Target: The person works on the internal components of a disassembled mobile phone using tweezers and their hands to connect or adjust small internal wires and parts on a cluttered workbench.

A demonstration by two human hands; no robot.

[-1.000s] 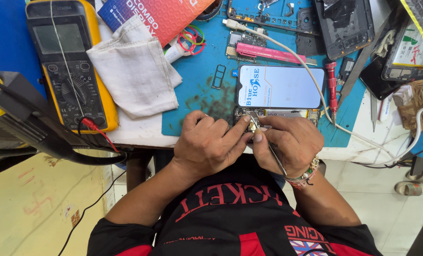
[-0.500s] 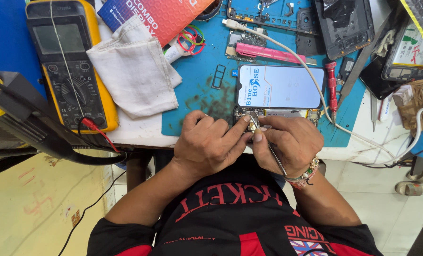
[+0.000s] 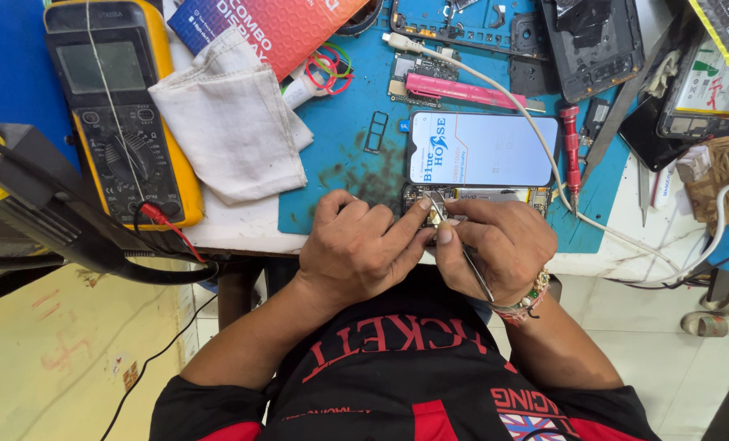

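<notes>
An opened phone [image 3: 479, 194] lies on a blue work mat [image 3: 340, 147], with a white-screened display panel [image 3: 483, 149] resting over its far part. My left hand [image 3: 360, 245] presses its thumb and forefinger on the phone's near left corner. My right hand [image 3: 495, 245] pinches thin metal tweezers [image 3: 462, 253] whose tips touch the exposed board beside my left fingertips. A beaded bracelet [image 3: 524, 300] circles my right wrist.
A yellow multimeter [image 3: 115, 106] and a folded white cloth [image 3: 230, 114] lie at the left. A red screwdriver [image 3: 571, 155], a white cable [image 3: 544, 155], a pink-topped circuit board [image 3: 454, 86] and dismantled phone parts [image 3: 593, 45] crowd the back right. A black lamp arm [image 3: 46, 216] crosses the left.
</notes>
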